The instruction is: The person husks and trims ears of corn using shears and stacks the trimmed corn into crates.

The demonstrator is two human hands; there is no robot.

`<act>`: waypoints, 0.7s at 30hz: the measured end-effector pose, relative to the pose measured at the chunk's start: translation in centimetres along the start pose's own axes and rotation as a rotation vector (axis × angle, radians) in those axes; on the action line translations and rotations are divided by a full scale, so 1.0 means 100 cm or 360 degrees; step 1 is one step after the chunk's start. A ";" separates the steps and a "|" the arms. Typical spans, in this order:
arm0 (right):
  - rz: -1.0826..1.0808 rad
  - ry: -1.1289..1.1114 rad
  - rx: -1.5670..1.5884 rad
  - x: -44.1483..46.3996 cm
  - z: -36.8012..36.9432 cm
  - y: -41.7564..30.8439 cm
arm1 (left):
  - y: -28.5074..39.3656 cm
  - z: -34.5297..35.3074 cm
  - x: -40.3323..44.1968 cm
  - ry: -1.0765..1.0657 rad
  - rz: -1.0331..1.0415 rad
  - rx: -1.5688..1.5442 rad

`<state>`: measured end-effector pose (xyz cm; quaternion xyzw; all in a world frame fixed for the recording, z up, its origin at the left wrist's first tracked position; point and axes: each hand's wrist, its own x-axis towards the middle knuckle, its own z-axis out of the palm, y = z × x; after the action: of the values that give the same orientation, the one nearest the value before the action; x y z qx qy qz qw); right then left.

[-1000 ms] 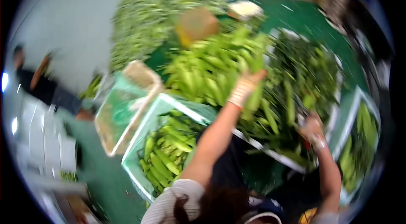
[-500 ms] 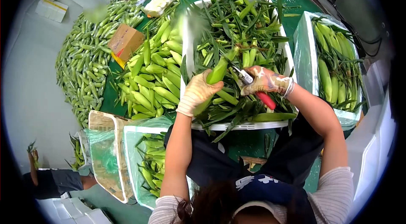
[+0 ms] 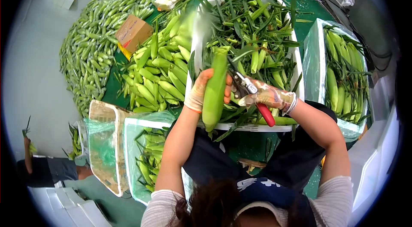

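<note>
My left hand [image 3: 200, 90], in a pale glove with orange fingertips, is wrapped round a green corn ear [image 3: 215, 94] held upright over the near left edge of a white crate [image 3: 300, 66]. Its trimmed end points away from me. My right hand [image 3: 268, 94], in a patterned glove, grips red-handled pruning shears [image 3: 246, 82], whose blades lie just right of the ear's upper part. Beneath both hands, the crate holds corn ears and loose green leaves [image 3: 238, 21]. Left of the crate is a pile of green corn ears [image 3: 154, 83].
A lined box of corn [image 3: 317, 62] stands at the right. At the left are a lined box [image 3: 131, 150], a beige basket [image 3: 122, 162], a cardboard box [image 3: 133, 34] and a heap of wrapped corn [image 3: 88, 49]. Another person [image 3: 47, 171] is at the far left.
Since half a second ago, the ear in my left hand has turned more upright, its lower end now towards me. My right hand and the shears have shifted slightly towards me.
</note>
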<state>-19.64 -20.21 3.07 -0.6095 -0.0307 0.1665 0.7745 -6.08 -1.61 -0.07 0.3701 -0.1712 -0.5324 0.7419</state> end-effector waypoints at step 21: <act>0.0503 0.0910 -0.0441 0.018 -0.036 0.076 | 0.146 -0.326 -0.050 0.2113 0.1502 -0.1568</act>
<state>-18.74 -21.55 -5.33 -0.7280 0.2599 0.1012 0.6263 22.84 17.29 -10.45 0.1354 0.3969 0.1286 0.8986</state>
